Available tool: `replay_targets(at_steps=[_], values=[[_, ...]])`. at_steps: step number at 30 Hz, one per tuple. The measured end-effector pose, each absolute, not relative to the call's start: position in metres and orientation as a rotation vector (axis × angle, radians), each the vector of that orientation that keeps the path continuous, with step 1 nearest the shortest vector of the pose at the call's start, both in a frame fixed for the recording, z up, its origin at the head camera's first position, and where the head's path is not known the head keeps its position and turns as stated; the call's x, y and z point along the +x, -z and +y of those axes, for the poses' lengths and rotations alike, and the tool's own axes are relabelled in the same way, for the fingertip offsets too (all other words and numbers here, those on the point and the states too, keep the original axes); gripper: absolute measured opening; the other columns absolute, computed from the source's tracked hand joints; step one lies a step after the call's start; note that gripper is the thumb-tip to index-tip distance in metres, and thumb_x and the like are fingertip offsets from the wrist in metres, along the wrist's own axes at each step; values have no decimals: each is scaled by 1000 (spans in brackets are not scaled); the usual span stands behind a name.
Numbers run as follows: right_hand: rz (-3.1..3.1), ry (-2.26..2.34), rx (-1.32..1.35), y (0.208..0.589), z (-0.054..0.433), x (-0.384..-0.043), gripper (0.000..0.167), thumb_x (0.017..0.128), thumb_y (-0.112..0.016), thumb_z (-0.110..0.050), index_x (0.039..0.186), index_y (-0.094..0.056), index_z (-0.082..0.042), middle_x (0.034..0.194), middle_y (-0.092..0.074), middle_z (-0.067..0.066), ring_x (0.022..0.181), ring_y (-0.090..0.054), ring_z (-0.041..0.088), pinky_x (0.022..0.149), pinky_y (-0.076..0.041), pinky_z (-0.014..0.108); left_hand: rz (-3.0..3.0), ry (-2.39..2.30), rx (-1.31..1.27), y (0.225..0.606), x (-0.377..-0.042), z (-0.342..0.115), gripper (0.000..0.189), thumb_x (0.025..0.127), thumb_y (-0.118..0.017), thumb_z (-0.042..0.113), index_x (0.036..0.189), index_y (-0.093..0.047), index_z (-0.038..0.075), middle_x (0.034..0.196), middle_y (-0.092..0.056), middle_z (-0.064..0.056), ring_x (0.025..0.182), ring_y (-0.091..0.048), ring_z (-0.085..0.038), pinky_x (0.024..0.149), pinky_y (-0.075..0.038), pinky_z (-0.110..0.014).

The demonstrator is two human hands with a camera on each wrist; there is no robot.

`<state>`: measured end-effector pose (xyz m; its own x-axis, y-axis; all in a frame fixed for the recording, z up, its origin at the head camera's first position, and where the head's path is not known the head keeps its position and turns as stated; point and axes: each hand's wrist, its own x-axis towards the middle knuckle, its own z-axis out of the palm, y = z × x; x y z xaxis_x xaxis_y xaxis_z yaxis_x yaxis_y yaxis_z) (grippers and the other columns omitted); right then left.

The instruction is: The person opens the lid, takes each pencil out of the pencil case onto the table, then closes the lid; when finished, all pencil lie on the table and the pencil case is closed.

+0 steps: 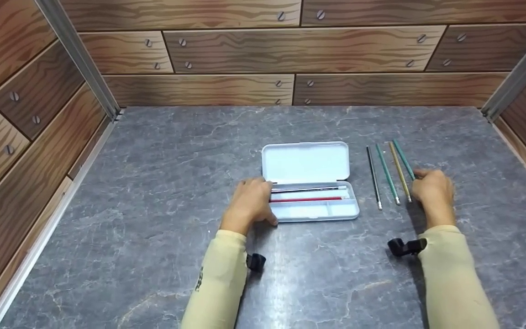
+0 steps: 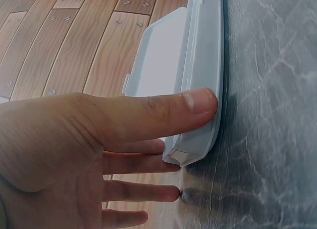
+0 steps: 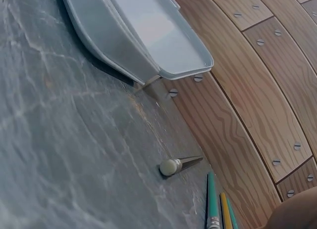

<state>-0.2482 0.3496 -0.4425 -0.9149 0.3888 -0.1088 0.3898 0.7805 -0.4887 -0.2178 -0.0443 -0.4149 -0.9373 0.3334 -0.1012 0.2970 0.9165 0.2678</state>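
My left hand (image 1: 248, 204) grips the left end of an open pale-blue pencil case (image 1: 306, 213), thumb along its front wall and fingers behind its end. Inside the case lie a dark pencil (image 1: 306, 189) and a red pencil (image 1: 306, 199). My right hand (image 1: 433, 192) pinches the rightmost green pencil (image 1: 403, 157); its lower end is hidden under the hand. Left of it lie a yellow pencil (image 1: 398, 168), another green pencil (image 1: 387, 172) and a black pencil (image 1: 374, 178), side by side, eraser ends toward me.
The case's lid (image 1: 306, 161) stands folded back on the far side. A grey marbled tabletop (image 1: 153, 192) lies under everything, with wood-patterned walls (image 1: 263, 50) at the back and sides. Black wrist-camera mounts stick out from both sleeves.
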Motion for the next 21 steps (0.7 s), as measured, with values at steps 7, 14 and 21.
replay_targets(at_steps=[7,14,21], values=[[2939,841,683,430,350,-248,61,85,-40,-7,145,-52,-6,146,-47,29,132,-45,53,107,-40,59,2937,-353,488,412,-219,-44,68,59,-97,32,114,-70,4,117,-68,-11,117,-61,-33,109,-42,-49],[3108,1036,438,411,333,-246,44,97,-52,-8,140,-58,-5,128,-65,28,111,-66,35,94,-52,40,2949,-346,487,413,-219,-44,66,59,-97,32,112,-70,4,115,-69,-10,116,-61,-32,107,-44,-49],[2944,1328,-449,413,288,-246,32,87,-75,-3,118,-71,5,103,-73,28,76,-58,-10,69,-50,8,2941,-355,482,415,-218,-45,66,59,-97,32,112,-70,4,115,-69,-11,115,-61,-32,105,-45,-49]])
